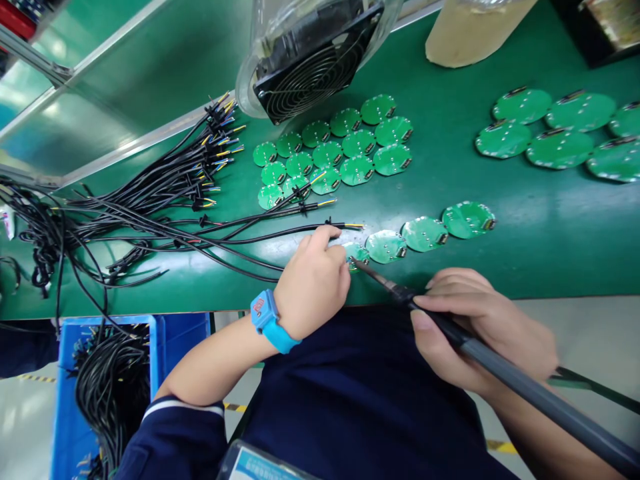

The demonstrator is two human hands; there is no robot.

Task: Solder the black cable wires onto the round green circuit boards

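My right hand (480, 320) is wrapped round the dark handle of a soldering iron (450, 330), which slants up to the left. The iron's tip reaches a round green circuit board (359, 253) at the left end of a row. My left hand (315, 280) is closed at this board's left edge, its fingers curled. A black cable (255, 272) runs under it from the left, and the cable's end is hidden by the hand. Beyond my left knuckles lies another cable (300, 229) with bare coloured wire ends.
Several round boards (357, 143) stand in rows behind, with more boards (563, 148) at the right. A bundle of black cables (165, 163) spreads on the left. A fan (320, 67) stands at the back. A blue bin (154, 353) of cables is below the table edge.
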